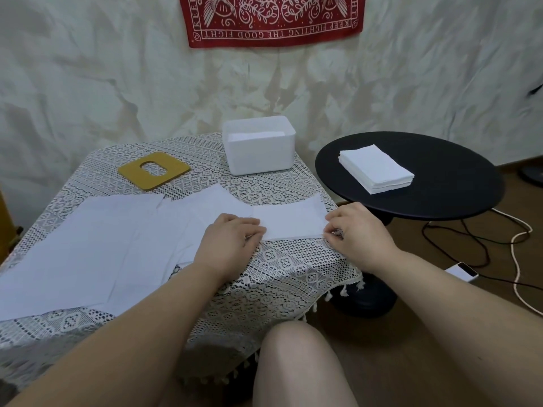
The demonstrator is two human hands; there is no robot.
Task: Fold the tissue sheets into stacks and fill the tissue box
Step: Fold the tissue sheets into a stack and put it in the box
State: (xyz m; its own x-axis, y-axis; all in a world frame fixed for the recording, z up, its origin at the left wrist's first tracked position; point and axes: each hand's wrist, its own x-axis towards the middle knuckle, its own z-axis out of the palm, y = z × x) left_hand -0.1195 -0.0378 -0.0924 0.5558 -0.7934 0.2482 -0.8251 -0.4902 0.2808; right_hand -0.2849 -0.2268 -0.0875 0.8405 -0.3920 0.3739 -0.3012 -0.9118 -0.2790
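A folded white tissue sheet [289, 221] lies near the right edge of the lace-covered table [282, 268]. My left hand [232, 239] pinches its near left corner with curled fingers. My right hand [355, 230] pinches its near right corner. Several unfolded tissue sheets [97, 248] are spread over the left half of the table. The white tissue box [258, 154] stands open at the back of the table, with white tissues visible inside. Its yellow lid [154, 170], with an oval slot, lies flat to the left of the box.
A round black side table [440, 198] stands to the right and carries a stack of folded tissues [376, 168]. Cables [517, 248] and a white device [461, 271] lie on the wooden floor. My knee [296, 365] is below the table's edge. A red bandana [273, 19] hangs on the wall.
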